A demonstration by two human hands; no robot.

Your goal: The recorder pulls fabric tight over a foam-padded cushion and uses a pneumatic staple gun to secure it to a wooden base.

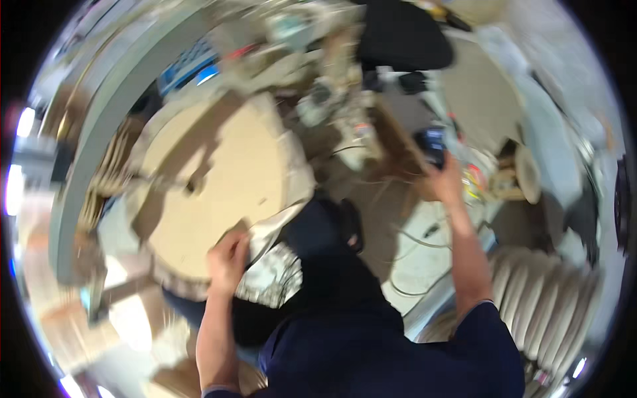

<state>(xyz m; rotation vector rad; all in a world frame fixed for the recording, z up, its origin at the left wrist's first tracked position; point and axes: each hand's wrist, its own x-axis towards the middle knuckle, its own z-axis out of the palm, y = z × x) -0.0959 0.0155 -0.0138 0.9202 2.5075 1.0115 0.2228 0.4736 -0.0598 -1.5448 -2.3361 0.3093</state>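
A round, cream-coloured board [225, 186] with light fabric around its edge lies tilted in front of me on the left. At its near rim my left hand [227, 257] is closed, its fingers pinching the loose fabric edge [275, 222]. Farther out to the right, my right hand [443, 180] is closed at the lower end of a dark, blurred handheld tool [432, 142], whose exact kind I cannot make out. Beside that hand stands a brown panel [398, 136], its near end close to my fingers.
A grey curved bar [99, 126] arches past the board on the left. A thin cable [424, 244] loops over a pale surface on the right. Stacked rounded cream pieces [544, 298] stand at the lower right. A black rounded seat [405, 36] is at the back, beside jumbled cloth.
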